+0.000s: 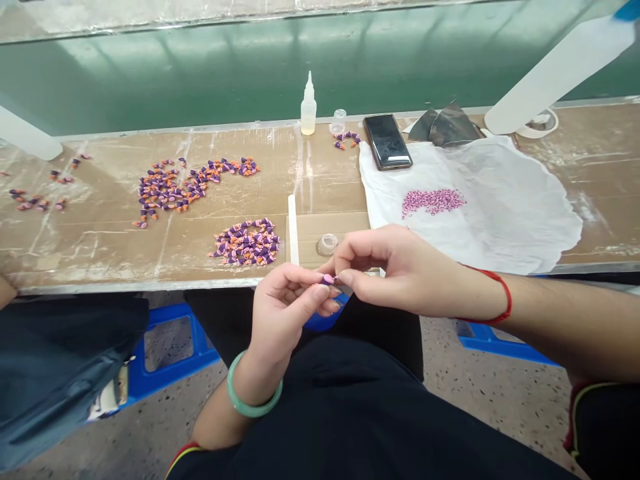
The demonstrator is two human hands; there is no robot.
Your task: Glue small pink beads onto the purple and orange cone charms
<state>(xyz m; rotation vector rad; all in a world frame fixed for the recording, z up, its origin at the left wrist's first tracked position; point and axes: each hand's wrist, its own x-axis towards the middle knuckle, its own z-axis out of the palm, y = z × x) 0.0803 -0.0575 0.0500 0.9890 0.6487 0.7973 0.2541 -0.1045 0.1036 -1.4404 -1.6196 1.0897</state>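
Observation:
My left hand, wearing a pale green bangle, and my right hand, wearing a red string, meet above the bench edge. Their fingertips pinch a small purple piece from either side. Just beyond them, a small glass cup stands on a cardboard sheet. A white stick lies along that sheet's left side. Purple-and-orange pieces form one heap and a longer curved heap on the bench. Pink beads lie on a white sheet.
A plastic dropper bottle, a small glass jar and a black phone stand along the bench's back edge. Dark foil sheets lie behind the white sheet. Blue stools stand below the front edge.

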